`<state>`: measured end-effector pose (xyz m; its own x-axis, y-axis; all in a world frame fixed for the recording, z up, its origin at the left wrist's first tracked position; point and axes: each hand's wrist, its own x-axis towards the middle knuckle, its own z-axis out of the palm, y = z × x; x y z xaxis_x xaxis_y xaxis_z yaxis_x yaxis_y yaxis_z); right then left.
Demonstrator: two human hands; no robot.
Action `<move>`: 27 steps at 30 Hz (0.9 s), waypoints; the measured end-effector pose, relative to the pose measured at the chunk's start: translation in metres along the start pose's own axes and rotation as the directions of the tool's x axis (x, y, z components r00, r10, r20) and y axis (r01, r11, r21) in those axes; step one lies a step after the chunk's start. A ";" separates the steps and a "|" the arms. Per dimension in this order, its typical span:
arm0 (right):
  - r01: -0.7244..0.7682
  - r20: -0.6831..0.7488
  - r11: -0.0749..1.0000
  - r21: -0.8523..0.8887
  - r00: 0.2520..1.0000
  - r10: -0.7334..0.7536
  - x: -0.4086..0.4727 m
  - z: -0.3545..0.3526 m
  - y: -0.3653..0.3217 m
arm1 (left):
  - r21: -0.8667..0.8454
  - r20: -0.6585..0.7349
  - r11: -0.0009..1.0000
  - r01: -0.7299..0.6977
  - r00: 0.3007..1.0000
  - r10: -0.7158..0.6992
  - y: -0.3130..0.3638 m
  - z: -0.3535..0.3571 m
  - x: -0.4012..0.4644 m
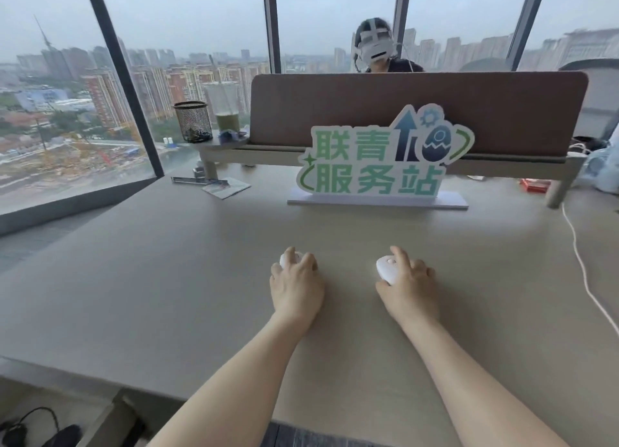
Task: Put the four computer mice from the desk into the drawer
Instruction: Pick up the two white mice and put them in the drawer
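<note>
- My left hand (296, 287) had its fingers clamped over a white mouse (287, 260), frame centre, on the bench (167, 262).
- My right hand (410, 290) gripped another mouse (387, 269) just right of centre.

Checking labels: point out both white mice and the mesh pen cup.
left mouse (286, 261), head view, exposed left edge beside the fingers
right mouse (387, 269), head view, top shell near the wheel
mesh pen cup (192, 121), head view, front wall
</note>
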<state>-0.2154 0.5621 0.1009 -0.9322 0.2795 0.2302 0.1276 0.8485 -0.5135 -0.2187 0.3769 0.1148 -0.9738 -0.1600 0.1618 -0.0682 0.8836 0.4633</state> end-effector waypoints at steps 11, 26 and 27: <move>0.378 0.044 0.761 0.528 0.882 -0.469 -0.141 -0.010 -0.175 | -0.229 -0.294 0.968 0.106 0.940 -0.173 -0.160 -0.124 -0.099; 0.484 0.776 0.806 0.340 0.340 -0.531 -0.379 0.198 -0.357 | 0.034 0.023 0.528 0.848 0.528 -0.849 -0.460 -0.167 -0.268; 0.526 0.797 0.801 0.286 0.334 -0.504 -0.385 0.209 -0.359 | 0.058 0.046 0.510 0.858 0.508 -0.860 -0.467 -0.163 -0.268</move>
<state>0.0267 0.0557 0.0243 -0.6453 -0.6924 -0.3228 -0.4852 0.6979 -0.5268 0.1098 -0.0641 -0.0028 -0.4457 -0.8210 -0.3569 -0.8832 0.3384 0.3247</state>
